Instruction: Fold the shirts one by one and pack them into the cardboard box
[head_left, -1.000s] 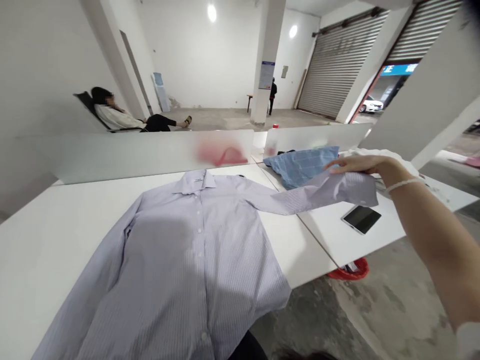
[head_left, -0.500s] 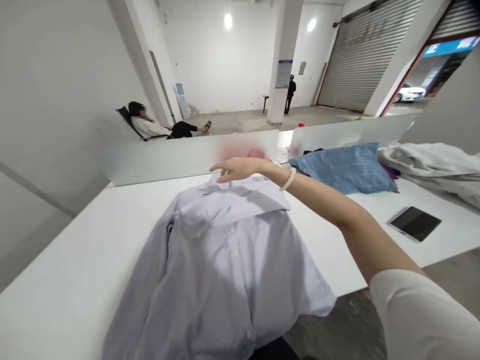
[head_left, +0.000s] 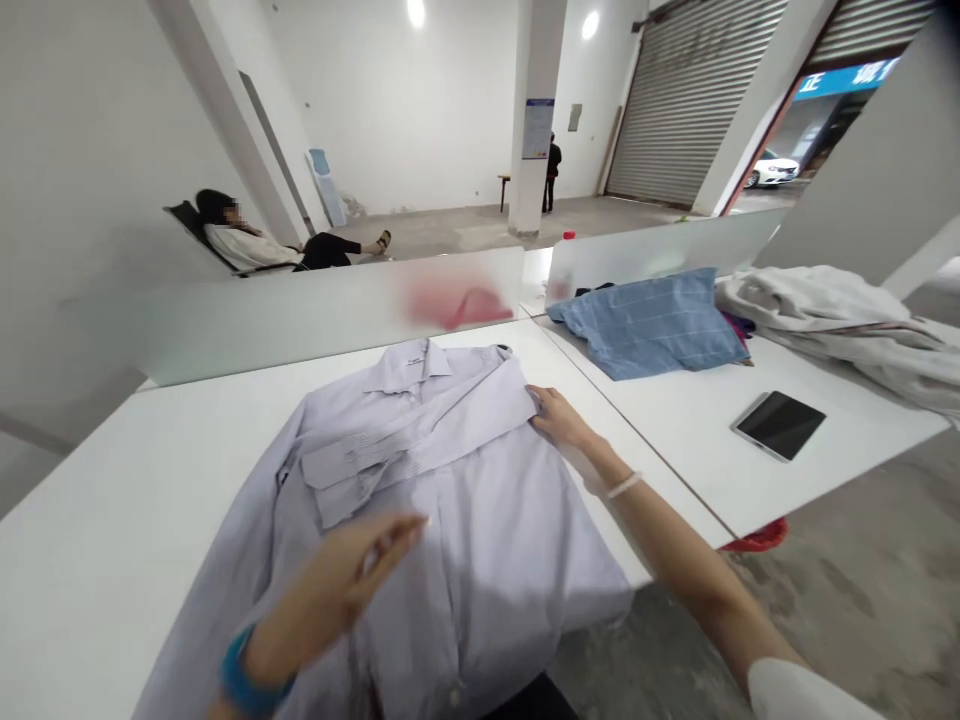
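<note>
Head view: our striped shirt [head_left: 465, 500] lies flat on the counter [head_left: 97, 500], one sleeve [head_left: 405, 435] folded across its chest. Our right hand [head_left: 562, 420] rests open on the folded edge; our left hand [head_left: 337, 590] hangs open above the shirt front. Blue cloth [head_left: 645, 325] and a tablet [head_left: 780, 425] lie on the next counter section.

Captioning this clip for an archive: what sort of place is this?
Probably a bare commercial unit used as a workroom: metal roller shutter, raw concrete floor, white desks with frosted dividers.
</note>
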